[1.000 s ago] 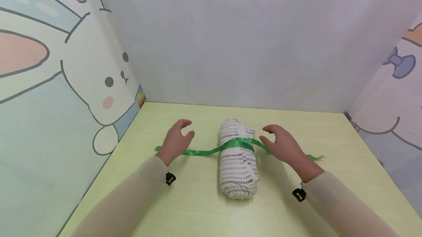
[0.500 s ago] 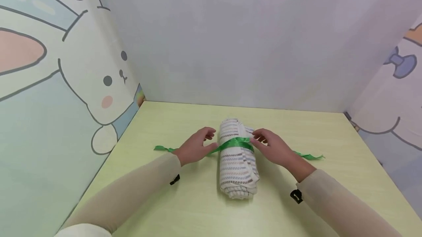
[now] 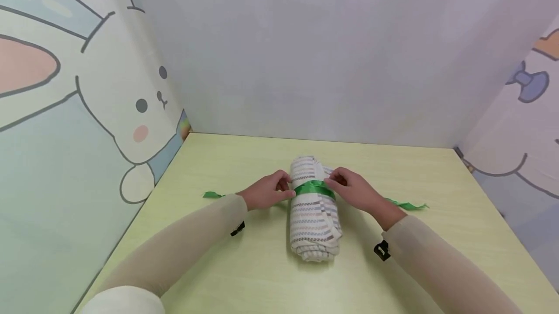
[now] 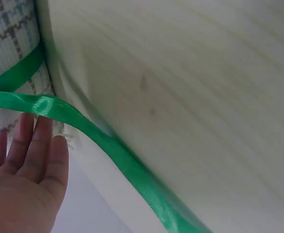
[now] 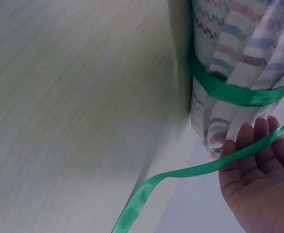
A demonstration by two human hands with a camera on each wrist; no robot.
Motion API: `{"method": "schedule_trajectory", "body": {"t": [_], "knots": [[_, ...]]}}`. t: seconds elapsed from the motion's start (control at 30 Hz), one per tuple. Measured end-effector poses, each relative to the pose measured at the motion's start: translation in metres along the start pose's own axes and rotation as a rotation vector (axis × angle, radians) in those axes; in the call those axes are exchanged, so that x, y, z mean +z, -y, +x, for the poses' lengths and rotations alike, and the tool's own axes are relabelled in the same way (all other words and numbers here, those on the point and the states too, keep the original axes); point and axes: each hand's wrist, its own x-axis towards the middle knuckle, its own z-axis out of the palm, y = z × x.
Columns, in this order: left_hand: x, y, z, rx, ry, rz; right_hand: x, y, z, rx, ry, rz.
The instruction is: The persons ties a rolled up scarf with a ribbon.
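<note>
On a pale wood-grain table [image 3: 262,270], a rolled striped towel [image 3: 313,229] lies between your two hands.
Your left hand [image 3: 267,191] is at the towel's left side and your right hand [image 3: 355,191] at its right, fingers loosely extended, thumbs apart from them; whether either thumb presses anything, you cannot tell. A green satin ribbon [image 3: 312,188] circles the towel's middle, one tail crossing your right fingers.

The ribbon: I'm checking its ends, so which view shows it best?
The head view: it catches the ribbon across the roll and both ends on the table, though the left hand and right hand hide stretches between. Each wrist view shows one side closer, its end out of frame.
</note>
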Motion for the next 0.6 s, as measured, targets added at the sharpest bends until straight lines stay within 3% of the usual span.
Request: {"method": "schedule_trajectory", "body": {"t": [0.17,0.37,0.6], "knots": [[-0.002,0.01,0.006,-0.008,0.034,-0.028,0.004,0.0,0.005,0.02,0.009,-0.002],[0.001,0.021,0.012,0.055,0.079,-0.122,0.002,-0.001,0.008,0.021,0.031,0.024],[0.002,0.022,0.012,0.101,0.095,-0.134,0.003,-0.002,0.012,0.015,0.057,0.042]]}}
